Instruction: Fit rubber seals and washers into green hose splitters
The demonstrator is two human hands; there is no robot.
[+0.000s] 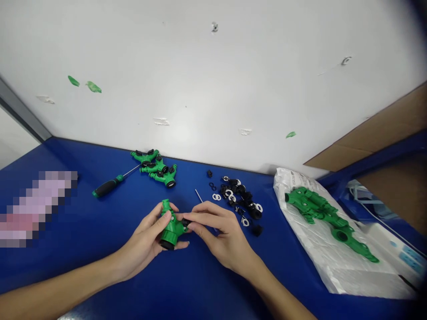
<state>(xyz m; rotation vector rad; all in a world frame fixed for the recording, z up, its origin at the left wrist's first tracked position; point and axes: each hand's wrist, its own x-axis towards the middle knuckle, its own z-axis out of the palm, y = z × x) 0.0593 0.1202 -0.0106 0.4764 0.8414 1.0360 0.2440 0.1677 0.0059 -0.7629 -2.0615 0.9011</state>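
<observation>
My left hand (150, 231) is closed around a green plastic Y-shaped hose splitter (171, 232), its thumb across the upper branch. The wide end with a black ring points toward me. At the branch on the right, the thumb and fingers of my right hand (218, 229) pinch a small black part (186, 222), mostly covered by the fingertips. Whether that part is seated in the splitter or only touching it, I cannot tell. Behind my right hand lies a thin metal rod (199, 195), partly hidden.
Three similar splitters (163, 177) with black fittings lie near the wall, beside a screwdriver (108, 186). Loose black fittings and white washers (230, 194) are scattered right of centre. Several green splitter bodies (313, 204) rest on a white plastic bag (296, 235) at the right.
</observation>
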